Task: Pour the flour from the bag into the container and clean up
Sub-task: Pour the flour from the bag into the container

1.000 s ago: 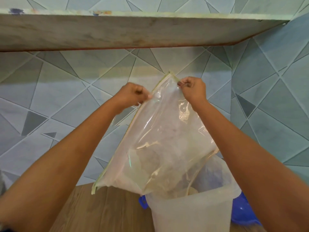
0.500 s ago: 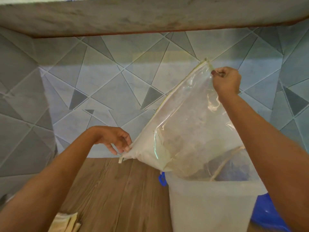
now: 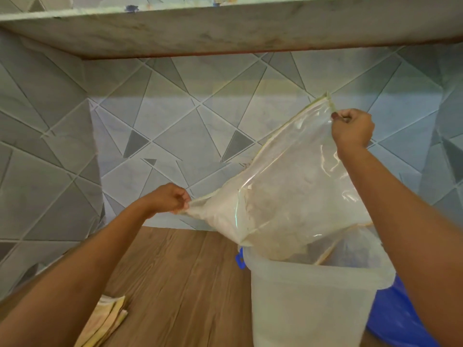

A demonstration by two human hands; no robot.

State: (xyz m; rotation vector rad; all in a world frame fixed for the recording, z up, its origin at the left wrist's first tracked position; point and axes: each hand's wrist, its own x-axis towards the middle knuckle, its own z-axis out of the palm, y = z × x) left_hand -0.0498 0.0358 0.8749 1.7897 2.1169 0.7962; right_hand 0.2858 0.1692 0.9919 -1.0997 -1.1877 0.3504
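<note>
A clear plastic flour bag [image 3: 288, 191] hangs tilted above a translucent white container [image 3: 310, 304], its lower open end dipping into the container's mouth. White flour sits bunched in the bag's lower left corner. My right hand [image 3: 352, 130] pinches the bag's top corner up high. My left hand [image 3: 170, 197] grips the low left corner, stretching the bag out sideways. The inside of the container is hidden by the bag and its cloudy wall.
The container stands on a wooden counter [image 3: 180, 284] against a grey tiled wall. A blue lid [image 3: 398, 319] lies behind it at the right. A folded cloth [image 3: 105, 321] rests at the lower left. A stone shelf [image 3: 225, 28] overhangs above.
My left hand let go of the bag's top edge, dropped down and took hold of the lower left corner. The right hand kept its grip on the top corner.
</note>
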